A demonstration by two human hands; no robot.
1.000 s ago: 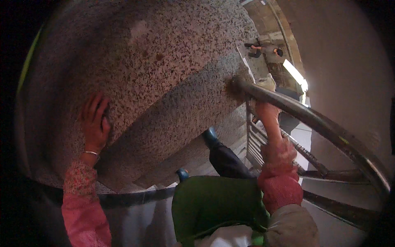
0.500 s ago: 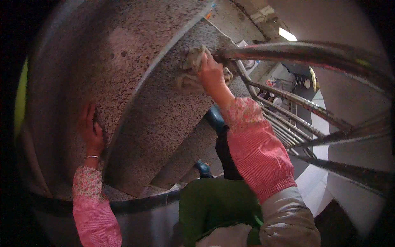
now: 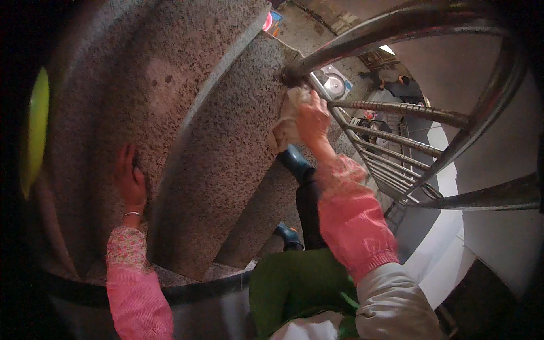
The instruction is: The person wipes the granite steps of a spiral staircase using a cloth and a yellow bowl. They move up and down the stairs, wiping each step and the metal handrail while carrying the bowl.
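Observation:
My right hand (image 3: pixel 313 122) grips a crumpled beige cloth (image 3: pixel 288 120) against the right end of a speckled stone step (image 3: pixel 226 130). Just beyond it, a thick metal railing post (image 3: pixel 294 72) meets the step. Over to the left, my left hand (image 3: pixel 130 182) rests on the step above (image 3: pixel 164 85), fingers stretched out and holding nothing. Pink sleeve covers with flowered cuffs reach both wrists. Below the cloth, one dark blue-green boot (image 3: pixel 294 163) stands on a lower step, and another boot (image 3: pixel 289 235) is lower down.
The curved metal handrail (image 3: pixel 391 31) and its thin bars (image 3: pixel 402 110) run along the right side. Past the bars, a round metal basin (image 3: pixel 333 85) is visible on a lower level. A yellow-green object (image 3: pixel 37 133) stands at the far left. More steps (image 3: pixel 255 221) descend toward me.
My right hand has drawn the cloth to the right and slightly nearer, off the middle of the step toward the railing bars. My left hand stays on the upper step.

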